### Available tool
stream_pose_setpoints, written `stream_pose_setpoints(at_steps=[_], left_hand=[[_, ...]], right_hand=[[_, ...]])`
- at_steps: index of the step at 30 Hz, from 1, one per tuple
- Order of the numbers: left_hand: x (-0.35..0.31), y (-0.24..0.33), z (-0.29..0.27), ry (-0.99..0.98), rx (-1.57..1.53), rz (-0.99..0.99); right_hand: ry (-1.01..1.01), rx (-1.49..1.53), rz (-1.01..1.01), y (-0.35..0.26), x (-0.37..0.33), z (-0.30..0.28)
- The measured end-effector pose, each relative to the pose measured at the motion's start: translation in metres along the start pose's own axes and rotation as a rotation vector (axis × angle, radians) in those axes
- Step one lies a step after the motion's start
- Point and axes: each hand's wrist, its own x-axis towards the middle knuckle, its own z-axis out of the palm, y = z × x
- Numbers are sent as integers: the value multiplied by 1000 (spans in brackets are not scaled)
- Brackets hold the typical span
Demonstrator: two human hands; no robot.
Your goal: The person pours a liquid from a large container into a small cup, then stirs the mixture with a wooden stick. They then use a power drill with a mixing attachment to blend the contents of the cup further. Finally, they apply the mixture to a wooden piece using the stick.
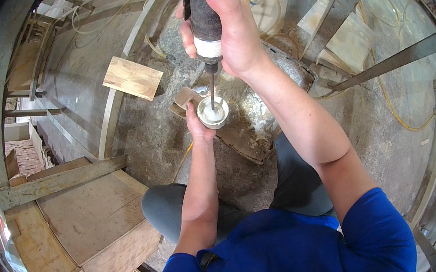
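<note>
My right hand (pixel 239 41) is wrapped round the dark body of a drill-like power tool (pixel 205 26) with a white band near its lower end. From the tool a thin metal rod (pixel 212 85) points down into a small pale cup (pixel 204 123). White paste or thick liquid (pixel 217 115) lies in the cup around the rod's tip. My left hand (pixel 198 128) grips the cup from its left side, thumb up along the wall; the other fingers are mostly hidden. A flat brown piece (pixel 187 97) shows just behind the cup.
A wooden board (pixel 133 78) lies at the left beyond the cup. Stained metal sheeting (pixel 263 103) is right behind it. Metal frame bars (pixel 393 59) stand at both sides, a yellow hose (pixel 387 99) runs along the right, and a wooden box (pixel 97 216) sits near left.
</note>
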Motion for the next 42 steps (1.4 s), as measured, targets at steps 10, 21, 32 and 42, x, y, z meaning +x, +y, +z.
stream_pose_setpoints(at_steps=[10, 21, 32, 42], left_hand=[[8, 0, -12, -19, -24, -4], [-3, -1, 3, -6, -2, -45], [-2, -1, 2, 40, 17, 11], [-1, -1, 3, 46, -5, -29]], right_hand=[[74, -153, 176, -15, 0, 6], [46, -79, 151, -1, 0, -6], [43, -3, 146, -6, -1, -3], [60, -76, 164, -14, -1, -1]])
